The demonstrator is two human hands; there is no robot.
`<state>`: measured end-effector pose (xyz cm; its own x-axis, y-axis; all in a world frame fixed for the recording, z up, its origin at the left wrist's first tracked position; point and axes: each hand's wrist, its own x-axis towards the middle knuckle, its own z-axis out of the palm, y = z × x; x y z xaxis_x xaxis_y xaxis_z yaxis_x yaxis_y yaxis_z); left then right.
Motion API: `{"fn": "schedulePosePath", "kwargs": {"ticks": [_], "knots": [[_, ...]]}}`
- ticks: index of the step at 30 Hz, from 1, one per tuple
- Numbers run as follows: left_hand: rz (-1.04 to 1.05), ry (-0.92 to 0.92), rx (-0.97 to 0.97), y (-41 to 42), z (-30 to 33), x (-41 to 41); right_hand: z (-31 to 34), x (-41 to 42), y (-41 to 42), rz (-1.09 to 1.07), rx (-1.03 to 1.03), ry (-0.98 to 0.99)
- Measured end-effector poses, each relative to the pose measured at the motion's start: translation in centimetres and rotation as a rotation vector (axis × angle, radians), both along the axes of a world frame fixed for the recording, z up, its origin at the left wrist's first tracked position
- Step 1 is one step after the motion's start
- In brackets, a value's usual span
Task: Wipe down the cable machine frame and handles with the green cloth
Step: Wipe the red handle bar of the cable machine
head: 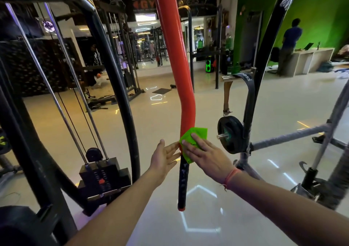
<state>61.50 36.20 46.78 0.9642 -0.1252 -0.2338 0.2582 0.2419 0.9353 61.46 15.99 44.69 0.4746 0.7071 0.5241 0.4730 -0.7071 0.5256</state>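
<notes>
Right fingers [188, 147] flat on green cloth [194, 138], seemingly pressing red bar [177, 56].

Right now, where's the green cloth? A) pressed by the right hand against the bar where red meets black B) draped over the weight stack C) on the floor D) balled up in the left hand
A: the right hand lies flat on the green cloth, pressing it to the bar at the red-black junction; the left hand is open beside it.

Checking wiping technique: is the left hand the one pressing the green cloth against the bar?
No, the right hand presses the green cloth on the red bar; the left hand is open beside it.
</notes>
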Motion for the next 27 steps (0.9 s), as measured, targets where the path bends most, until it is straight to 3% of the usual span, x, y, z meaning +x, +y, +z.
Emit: {"fn": "schedulePosePath", "kwargs": {"ticks": [3, 7, 12, 17, 19, 22, 25, 27], "knots": [[0.001, 0.013, -0.013, 0.3, -0.6, 0.1, 2.2, 0.6, -0.3, 0.034, -0.054, -0.021], [0.022, 0.027, -0.029, 0.7, -1.9, 0.0, 3.5, 0.9, 0.9, 0.011, 0.124, -0.054], [0.016, 0.077, 0.003, 1.5, -3.0, -0.3, -1.2, 0.5, 1.3, 0.153, -0.088, 0.022], [-0.021, 0.131, 0.027, 2.1, -4.8, -1.1, -0.7, 0.4, 0.8, 0.093, 0.405, 0.078], [-0.036, 0.149, 0.048, 1.8, -5.4, -1.5, -4.7, -0.4, 1.0, 0.129, 0.563, 0.256], [-0.047, 0.147, 0.062, 1.6, -6.3, -1.6, -8.3, -1.6, 2.4, 0.216, 1.035, 0.557], [-0.005, 0.145, 0.071, 1.6, -6.9, -1.2, -6.9, -2.6, 5.4, 0.210, 1.526, 0.557], [0.013, 0.150, 0.067, 1.7, -7.3, -1.0, -7.3, -3.3, 6.8, 0.190, 1.620, 0.535]]}}
